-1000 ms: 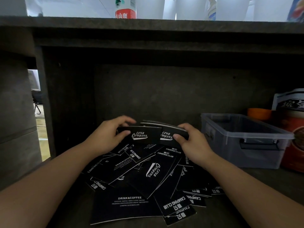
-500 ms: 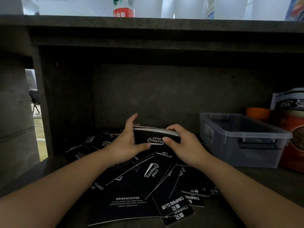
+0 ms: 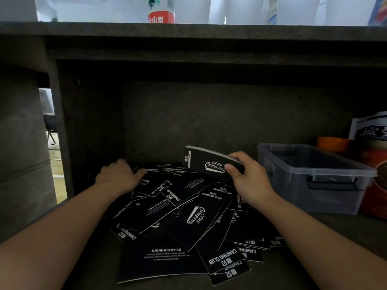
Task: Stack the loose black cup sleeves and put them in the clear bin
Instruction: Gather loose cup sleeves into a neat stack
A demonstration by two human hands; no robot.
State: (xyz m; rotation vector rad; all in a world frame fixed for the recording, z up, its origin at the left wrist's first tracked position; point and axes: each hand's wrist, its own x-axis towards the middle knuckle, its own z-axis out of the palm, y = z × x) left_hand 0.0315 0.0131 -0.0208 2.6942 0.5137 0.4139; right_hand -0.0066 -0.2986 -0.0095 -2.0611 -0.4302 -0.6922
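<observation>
Left hand [image 3: 117, 176] off stack [image 3: 207, 163]

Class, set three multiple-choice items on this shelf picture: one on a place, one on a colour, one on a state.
1. Where is the clear bin?
A. right of the sleeve pile
B. on the top shelf
C. left of the pile

2. What colour are the loose sleeves?
A. white
B. black
C. orange

3. What is the right hand doing?
A. resting open
B. gripping the bin
C. holding a stack of sleeves

Answers: 1 A, the bin stands at the pile's right; 2 B, black with white print; 3 C, thumb and fingers pinch the stack.
</observation>
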